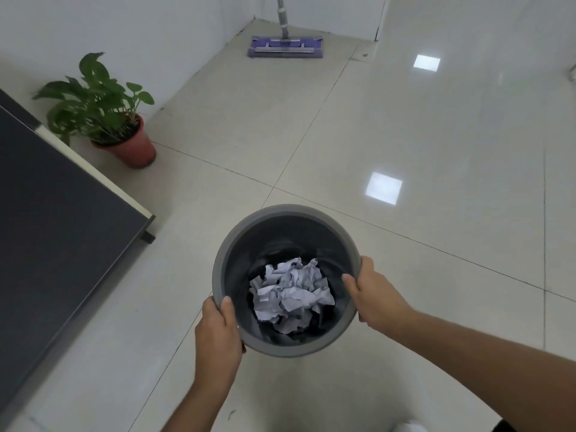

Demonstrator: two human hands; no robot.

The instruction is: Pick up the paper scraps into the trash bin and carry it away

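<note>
A round grey trash bin [249, 222] with a dark liner is in the lower middle of the head view, held over the tiled floor. Crumpled white paper scraps [291, 294] lie in a heap at its bottom. My left hand [218, 328] grips the bin's rim on the near left, thumb hooked inside. My right hand [374, 291] grips the rim on the right, thumb inside as well. Both forearms reach in from the bottom edge.
A dark table [56, 213] with a pale edge fills the left side. A potted green plant [103, 113] in a red pot stands by the wall behind it. A purple flat mop [285, 46] leans in the far corner. Glossy beige tiles [405, 126] stretch ahead and right.
</note>
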